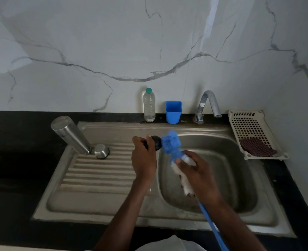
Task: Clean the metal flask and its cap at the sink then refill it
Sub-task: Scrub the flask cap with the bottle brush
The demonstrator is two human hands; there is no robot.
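My left hand held the black cap over the steel sink; the inverted metal flask stood left on the ridged drainboard, the curved tap behind.

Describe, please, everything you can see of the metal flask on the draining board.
The metal flask is a plain cylinder of brushed steel with a small, unreadable mark on its side. It stands upside down on the ribbed draining board left of the basin, its threaded mouth downward, and appears to lean left in this wide-angle view. A small steel cap sits beside its mouth, close or just touching. Neither hand touches the flask.
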